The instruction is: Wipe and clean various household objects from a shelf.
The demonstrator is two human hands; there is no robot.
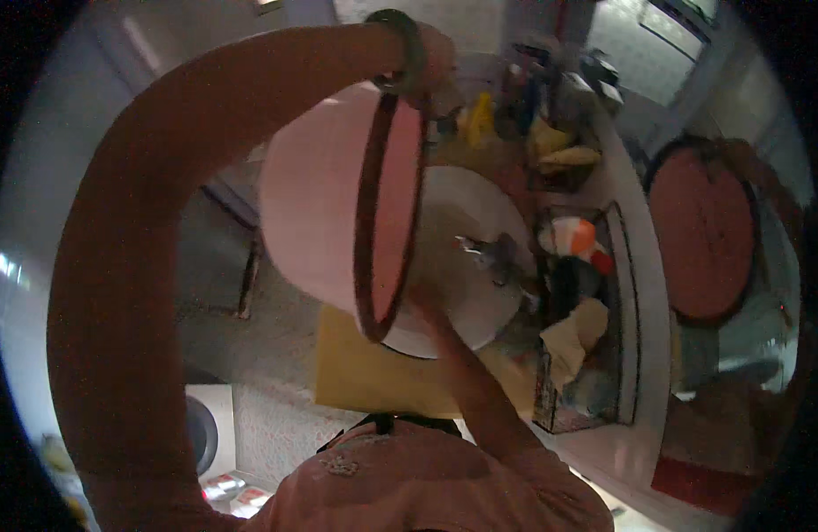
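A deep pink tub [316, 195] with a dark brown rim is tipped on its side over the left part of the white round sink [475, 204]. My left hand [440, 66], with a green bangle at the wrist, is raised and closed on the upper rim. My right hand [424, 306] is by the tub's lower rim, over the sink. Its fingers are blurred, so whether it touches the tub is unclear. A metal faucet [496, 257] stands at the sink's right side.
Right of the sink, a dark-framed rack [631, 337] holds cloths and small items. A yellow bottle [482, 122] and other containers stand beyond the sink. On the right, a mirror [763, 355] reflects the tub. A front-loading washing machine [212, 430] is at lower left.
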